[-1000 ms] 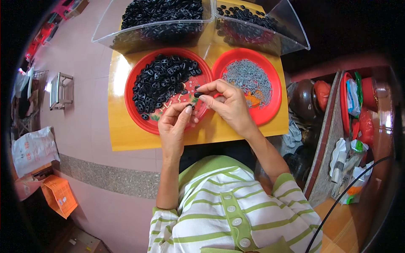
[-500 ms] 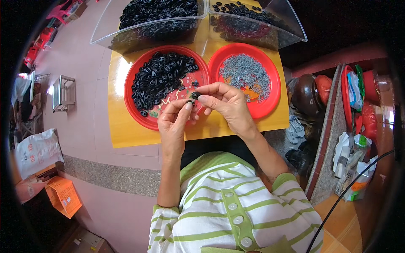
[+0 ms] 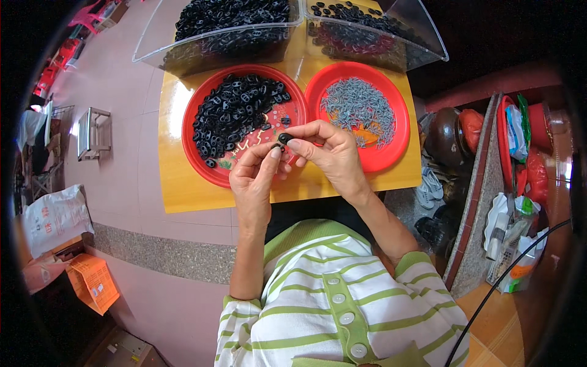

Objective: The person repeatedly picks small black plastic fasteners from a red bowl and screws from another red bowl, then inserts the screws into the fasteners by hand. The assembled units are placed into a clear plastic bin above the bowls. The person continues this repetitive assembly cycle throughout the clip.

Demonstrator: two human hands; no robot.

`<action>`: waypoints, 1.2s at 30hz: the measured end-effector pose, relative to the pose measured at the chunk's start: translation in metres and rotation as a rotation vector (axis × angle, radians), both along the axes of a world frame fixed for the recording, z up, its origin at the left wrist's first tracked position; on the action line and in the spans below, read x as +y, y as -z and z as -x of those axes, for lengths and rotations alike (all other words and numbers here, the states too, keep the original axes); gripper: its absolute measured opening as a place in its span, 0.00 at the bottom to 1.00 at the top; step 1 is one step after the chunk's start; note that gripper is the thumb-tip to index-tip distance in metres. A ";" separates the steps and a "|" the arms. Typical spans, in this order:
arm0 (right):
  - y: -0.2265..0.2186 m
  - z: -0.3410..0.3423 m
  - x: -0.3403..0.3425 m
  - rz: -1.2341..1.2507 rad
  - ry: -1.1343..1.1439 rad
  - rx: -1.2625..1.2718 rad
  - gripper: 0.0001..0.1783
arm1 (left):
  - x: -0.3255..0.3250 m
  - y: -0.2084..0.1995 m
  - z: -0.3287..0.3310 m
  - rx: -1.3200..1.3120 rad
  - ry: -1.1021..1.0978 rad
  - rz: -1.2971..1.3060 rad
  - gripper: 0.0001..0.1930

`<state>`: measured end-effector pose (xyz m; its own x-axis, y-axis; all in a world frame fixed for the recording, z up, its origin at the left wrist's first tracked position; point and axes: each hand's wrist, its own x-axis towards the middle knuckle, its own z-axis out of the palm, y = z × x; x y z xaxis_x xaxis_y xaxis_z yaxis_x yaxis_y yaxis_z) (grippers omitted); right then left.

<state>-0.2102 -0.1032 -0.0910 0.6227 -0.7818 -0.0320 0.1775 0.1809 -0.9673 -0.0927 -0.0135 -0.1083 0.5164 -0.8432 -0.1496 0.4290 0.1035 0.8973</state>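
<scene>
My right hand (image 3: 327, 153) pinches a small black plastic piece (image 3: 283, 138) between thumb and fingertips above the near edge of the left red plate (image 3: 211, 172). My left hand (image 3: 255, 177) meets it from below, its fingertips touching the same piece. That plate holds a heap of black plastic pieces (image 3: 235, 111). The right red plate (image 3: 391, 150) holds a pile of small grey metal parts (image 3: 356, 110). Both plates rest on a yellow table (image 3: 177, 183).
Two clear plastic bins, left (image 3: 214, 33) and right (image 3: 373, 37), full of black pieces stand at the table's far edge. A metal stool (image 3: 92, 133), a white sack (image 3: 55, 214) and an orange box (image 3: 92, 282) lie on the pink floor at left. Pots, bags and shoes (image 3: 431, 186) crowd the right.
Both hands have stayed together over the plates' near edge, working the black piece; the fingers have shifted only slightly.
</scene>
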 end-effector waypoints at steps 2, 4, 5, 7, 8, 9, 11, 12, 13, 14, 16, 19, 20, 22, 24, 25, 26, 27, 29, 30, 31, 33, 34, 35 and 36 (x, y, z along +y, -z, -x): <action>0.000 0.000 0.000 0.008 0.007 -0.001 0.09 | 0.000 0.000 0.000 0.003 0.000 0.003 0.08; 0.001 0.000 0.000 0.022 0.013 -0.001 0.08 | 0.000 -0.004 0.002 -0.081 -0.027 -0.012 0.08; 0.002 0.000 0.000 0.020 0.016 -0.011 0.08 | -0.001 -0.006 0.004 -0.123 -0.040 -0.020 0.08; 0.003 -0.001 0.000 0.014 0.022 -0.030 0.08 | 0.000 -0.004 0.005 -0.143 -0.047 -0.004 0.08; 0.003 -0.001 0.000 0.020 0.018 -0.026 0.08 | 0.000 -0.003 0.005 -0.153 -0.051 0.003 0.08; 0.002 -0.001 0.000 0.027 0.015 -0.021 0.08 | -0.001 -0.004 0.004 -0.108 -0.045 0.004 0.08; 0.002 -0.002 0.000 0.033 0.015 -0.011 0.08 | -0.002 -0.004 0.003 -0.017 -0.031 0.005 0.08; 0.002 -0.002 0.000 0.033 0.017 -0.007 0.08 | -0.002 -0.003 0.003 -0.007 -0.031 0.013 0.08; 0.002 -0.002 0.001 0.033 0.019 -0.002 0.08 | -0.001 -0.001 0.003 0.002 -0.030 0.020 0.09; 0.002 -0.002 0.001 0.031 0.018 -0.002 0.08 | -0.001 0.000 0.002 0.012 -0.029 0.028 0.09; 0.000 -0.002 0.000 0.028 0.017 -0.001 0.08 | -0.002 0.000 0.002 0.042 -0.025 0.028 0.09; 0.001 -0.002 0.000 0.019 0.016 -0.009 0.08 | -0.003 0.000 0.002 0.068 -0.024 0.026 0.09; 0.001 -0.003 0.001 0.024 0.012 0.006 0.08 | -0.003 0.000 0.002 0.074 -0.025 0.025 0.09; 0.004 -0.003 0.002 0.035 0.006 0.036 0.08 | -0.003 0.001 0.001 0.069 -0.025 0.038 0.09; 0.005 -0.003 0.003 0.064 0.017 0.034 0.07 | -0.002 0.002 0.001 0.069 -0.018 0.051 0.09; 0.005 -0.004 0.003 0.078 0.022 0.034 0.07 | -0.002 0.003 0.001 0.071 -0.012 0.058 0.09; 0.004 -0.004 0.005 0.064 0.015 0.018 0.07 | -0.001 0.004 0.001 0.073 -0.006 0.064 0.09; 0.002 -0.004 0.008 0.051 0.007 0.002 0.07 | 0.000 0.006 0.000 0.049 -0.001 0.052 0.09; 0.002 -0.004 0.009 0.012 -0.006 -0.016 0.07 | 0.001 0.011 -0.002 0.003 0.012 0.029 0.09; 0.005 -0.003 0.009 -0.014 -0.015 -0.020 0.07 | 0.001 0.009 -0.001 -0.008 0.001 0.014 0.09; 0.007 -0.003 0.009 -0.040 -0.022 -0.025 0.06 | 0.001 0.007 0.001 -0.022 -0.009 -0.002 0.09; 0.011 -0.004 0.008 -0.052 -0.013 -0.031 0.06 | 0.001 0.004 0.002 -0.018 -0.014 -0.009 0.09; 0.011 -0.004 0.008 -0.057 -0.008 -0.034 0.06 | 0.000 0.003 0.002 0.000 -0.009 0.001 0.08; 0.012 -0.005 0.008 -0.027 -0.010 -0.023 0.07 | 0.000 0.002 0.002 0.018 -0.003 0.011 0.08; 0.012 -0.005 0.008 0.003 -0.011 -0.011 0.08 | 0.000 0.003 0.001 0.047 -0.008 0.010 0.08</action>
